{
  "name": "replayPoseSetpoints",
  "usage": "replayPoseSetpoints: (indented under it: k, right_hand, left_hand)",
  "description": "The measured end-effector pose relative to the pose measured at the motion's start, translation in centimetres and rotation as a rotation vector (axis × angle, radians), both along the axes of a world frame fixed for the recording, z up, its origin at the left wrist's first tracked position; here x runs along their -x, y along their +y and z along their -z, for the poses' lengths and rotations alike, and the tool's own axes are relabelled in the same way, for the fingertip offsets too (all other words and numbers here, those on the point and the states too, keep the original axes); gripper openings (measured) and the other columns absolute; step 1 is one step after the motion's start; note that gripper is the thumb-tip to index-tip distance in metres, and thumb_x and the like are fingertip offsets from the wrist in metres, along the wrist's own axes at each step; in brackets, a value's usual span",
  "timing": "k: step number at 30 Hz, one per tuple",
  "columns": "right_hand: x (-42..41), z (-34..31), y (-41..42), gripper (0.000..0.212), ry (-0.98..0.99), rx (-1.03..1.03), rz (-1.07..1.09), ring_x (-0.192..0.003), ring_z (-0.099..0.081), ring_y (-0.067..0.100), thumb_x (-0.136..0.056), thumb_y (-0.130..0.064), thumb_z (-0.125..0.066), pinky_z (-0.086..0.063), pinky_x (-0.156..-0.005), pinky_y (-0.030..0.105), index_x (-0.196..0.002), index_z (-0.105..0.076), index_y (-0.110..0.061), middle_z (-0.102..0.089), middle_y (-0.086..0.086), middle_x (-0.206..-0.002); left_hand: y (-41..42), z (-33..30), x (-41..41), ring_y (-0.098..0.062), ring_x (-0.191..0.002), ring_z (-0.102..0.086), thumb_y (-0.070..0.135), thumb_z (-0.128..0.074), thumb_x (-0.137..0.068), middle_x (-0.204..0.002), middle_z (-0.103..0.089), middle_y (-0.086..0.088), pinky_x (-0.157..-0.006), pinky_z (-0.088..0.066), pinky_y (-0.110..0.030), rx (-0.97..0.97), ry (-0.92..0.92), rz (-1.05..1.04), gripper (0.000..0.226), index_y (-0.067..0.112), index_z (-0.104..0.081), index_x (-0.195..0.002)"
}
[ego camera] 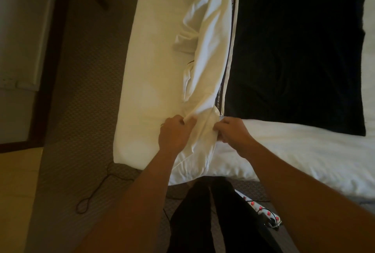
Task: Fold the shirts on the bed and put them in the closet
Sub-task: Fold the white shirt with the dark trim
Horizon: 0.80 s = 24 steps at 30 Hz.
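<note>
Left hand (174,133) pinching the near hem of a white shirt (211,50), right hand (231,133) pinching it alongside, shirt lying lengthwise on the bed (304,151), black shirt (294,50) lying flat beside it

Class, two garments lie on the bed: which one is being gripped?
The white shirt; both hands pinch its near edge, while the black shirt lies flat, untouched.

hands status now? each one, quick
Left hand: closed, gripping the near edge of the white shirt.
Right hand: closed, pinching the same shirt edge.
</note>
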State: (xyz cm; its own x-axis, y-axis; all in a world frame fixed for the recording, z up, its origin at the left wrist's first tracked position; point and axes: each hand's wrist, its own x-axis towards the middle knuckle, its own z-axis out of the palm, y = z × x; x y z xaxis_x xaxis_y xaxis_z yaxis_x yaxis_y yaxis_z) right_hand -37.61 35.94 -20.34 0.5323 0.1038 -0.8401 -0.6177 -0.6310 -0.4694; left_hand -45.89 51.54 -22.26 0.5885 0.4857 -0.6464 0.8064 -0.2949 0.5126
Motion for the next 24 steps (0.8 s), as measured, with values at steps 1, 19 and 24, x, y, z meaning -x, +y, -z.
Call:
replayPoseSetpoints:
  k: [1,19,24]
  right_hand:
    - [0.1,-0.2,-0.1,0.019,0.008,-0.031,0.032,-0.074,-0.066,0.022,-0.091,-0.006,-0.061,-0.054,-0.054,0.019,-0.1,-0.062,0.012,-0.068,0.018,-0.091]
    - [2.4,-0.3,-3.9,0.03,0.289,-0.297,0.259,-0.106,-0.063,0.032,-0.096,-0.025,-0.065,-0.056,-0.087,0.046,-0.122,-0.06,-0.012,-0.067,0.008,-0.114]
    - [3.9,-0.5,-4.5,0.036,0.328,-0.336,0.205,-0.109,-0.066,0.034,-0.092,-0.026,-0.068,-0.058,-0.089,0.048,-0.122,-0.064,-0.007,-0.07,0.013,-0.119]
  left_hand:
    - [0.0,0.1,-0.3,-0.026,-0.075,-0.06,0.049,-0.062,-0.092,-0.076,-0.064,-0.006,-0.068,-0.045,-0.035,0.034,-0.006,-0.003,0.038,0.016,-0.058,-0.073]
    - [1.8,-2.8,3.4,-0.025,-0.094,-0.067,0.036,-0.061,-0.1,-0.105,-0.07,-0.006,-0.079,-0.054,-0.042,0.722,-0.088,-0.641,0.029,0.017,-0.067,-0.12]
    - [2.1,-3.6,5.7,-0.029,-0.111,-0.069,0.047,-0.055,-0.101,-0.124,-0.072,-0.008,-0.08,-0.058,-0.043,0.903,-0.153,-0.75,0.039,0.024,-0.067,-0.13]
